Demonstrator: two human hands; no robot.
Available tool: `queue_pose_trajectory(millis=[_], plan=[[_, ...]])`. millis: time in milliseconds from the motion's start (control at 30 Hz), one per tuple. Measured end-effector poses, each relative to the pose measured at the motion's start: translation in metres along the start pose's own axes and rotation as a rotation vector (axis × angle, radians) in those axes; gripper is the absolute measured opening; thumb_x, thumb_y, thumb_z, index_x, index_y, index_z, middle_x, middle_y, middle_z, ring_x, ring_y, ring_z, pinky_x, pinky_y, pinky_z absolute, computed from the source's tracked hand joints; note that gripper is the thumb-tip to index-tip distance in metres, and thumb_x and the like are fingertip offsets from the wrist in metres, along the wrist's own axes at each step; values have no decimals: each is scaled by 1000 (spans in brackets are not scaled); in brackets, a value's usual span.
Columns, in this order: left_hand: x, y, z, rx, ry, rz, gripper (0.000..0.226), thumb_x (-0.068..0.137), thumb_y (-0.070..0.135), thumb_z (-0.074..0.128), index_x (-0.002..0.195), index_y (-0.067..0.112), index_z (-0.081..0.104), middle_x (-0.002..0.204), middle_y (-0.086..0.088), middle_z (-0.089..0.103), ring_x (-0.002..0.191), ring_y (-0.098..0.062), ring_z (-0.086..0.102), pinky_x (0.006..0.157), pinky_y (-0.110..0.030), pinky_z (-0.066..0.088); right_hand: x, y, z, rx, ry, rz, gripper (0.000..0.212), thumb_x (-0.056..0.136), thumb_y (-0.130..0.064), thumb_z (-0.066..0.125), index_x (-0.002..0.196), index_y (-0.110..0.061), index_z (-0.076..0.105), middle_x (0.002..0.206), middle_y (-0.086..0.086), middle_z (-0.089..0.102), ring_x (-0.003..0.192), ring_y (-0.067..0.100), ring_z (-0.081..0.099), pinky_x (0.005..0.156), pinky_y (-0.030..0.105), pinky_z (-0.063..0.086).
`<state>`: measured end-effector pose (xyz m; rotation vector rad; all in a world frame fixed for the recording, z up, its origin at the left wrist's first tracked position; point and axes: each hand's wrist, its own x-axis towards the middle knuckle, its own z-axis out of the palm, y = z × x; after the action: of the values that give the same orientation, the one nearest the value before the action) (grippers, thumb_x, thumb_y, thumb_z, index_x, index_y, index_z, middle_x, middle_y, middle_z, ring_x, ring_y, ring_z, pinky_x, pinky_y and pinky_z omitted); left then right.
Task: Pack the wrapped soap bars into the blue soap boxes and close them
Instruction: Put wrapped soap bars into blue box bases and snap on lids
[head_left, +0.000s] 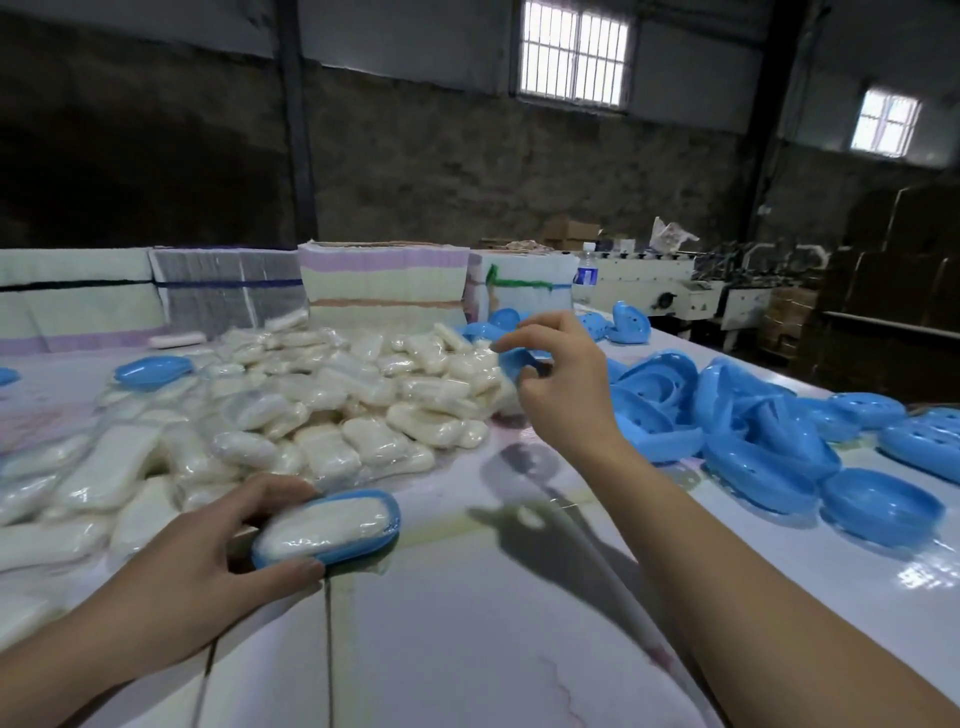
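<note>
My left hand (208, 551) grips an open blue soap box base (363, 545) near the table's front, with a wrapped white soap bar (322, 525) lying in it. My right hand (561, 379) is raised farther back, past the right edge of the soap pile, its fingers pinched on a blue box piece (511, 364). A big heap of wrapped soap bars (311, 410) fills the left and middle of the table. Loose blue box halves (753, 431) are piled to the right.
The glossy white table (467, 623) stretches forward. A closed blue box (150, 371) rests at the pile's far left. Bundled stacks of flat sheets (382, 280) line the back edge, with a water bottle (584, 273) and a machine (675, 296) beyond.
</note>
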<state>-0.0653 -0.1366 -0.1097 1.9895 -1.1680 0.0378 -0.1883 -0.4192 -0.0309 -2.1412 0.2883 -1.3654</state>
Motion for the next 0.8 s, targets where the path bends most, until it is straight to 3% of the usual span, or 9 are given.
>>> queue_pose_trajectory(millis=[100,200,267,400,433,500,567,667,800], plan=[[0,-1,2,-47,4,-35,59,60,48,89,111,47,62,110,26,69,95,6,68,76,-6,48,-10,-32,8,547,-33,129,60,75,22,51,69,-34,72,93,-12,66,92,4,64,76,30,55],[2,3,7,-71,10,-66,58,65,34,88,115,39,59,110,32,66,97,9,66,78,-5,48,-17,-47,19,1234,-194,372,56,80,26,48,71,-22,76,94,-2,70,84,13,70,73,25,55],[2,6,7,-101,6,-65,61,66,33,87,119,34,57,111,31,68,101,8,66,80,-6,49,-27,-51,33,1430,-268,514,59,82,27,42,68,-18,76,98,5,68,76,15,72,69,25,57],[1,4,5,-142,27,-113,76,66,23,92,127,38,48,115,20,71,103,6,67,82,-12,53,-49,-48,54,1115,-452,578,52,85,25,41,82,-14,74,99,9,68,72,13,71,59,19,53],[0,4,4,-133,23,-132,81,66,22,93,130,38,46,117,18,69,104,5,66,85,-15,53,-50,-46,56,996,-493,555,51,85,23,42,82,-15,76,96,9,71,77,16,72,63,23,56],[-1,5,2,-116,6,-142,85,62,33,91,133,38,44,123,18,65,104,4,66,92,-23,55,-50,-43,55,748,-552,493,50,81,17,47,83,-22,79,104,10,73,98,26,69,87,37,58],[-2,6,1,-120,-6,-130,83,55,46,82,130,40,47,121,18,67,103,1,68,94,-31,56,-49,-42,49,429,-643,252,46,75,7,53,100,-25,75,122,3,64,115,21,59,101,35,48],[-4,6,-2,-118,-15,-107,78,56,51,79,127,44,49,112,24,68,102,-1,69,91,-32,57,-52,-40,45,15,-931,-125,62,77,-2,63,131,-33,58,136,-6,47,124,7,42,106,25,36],[-3,7,-4,-129,-32,-104,74,58,48,81,125,45,49,110,31,65,102,0,68,90,-31,58,-52,-33,45,-27,-1001,-250,66,79,-13,72,136,-37,49,136,-12,50,123,4,42,101,21,34]])
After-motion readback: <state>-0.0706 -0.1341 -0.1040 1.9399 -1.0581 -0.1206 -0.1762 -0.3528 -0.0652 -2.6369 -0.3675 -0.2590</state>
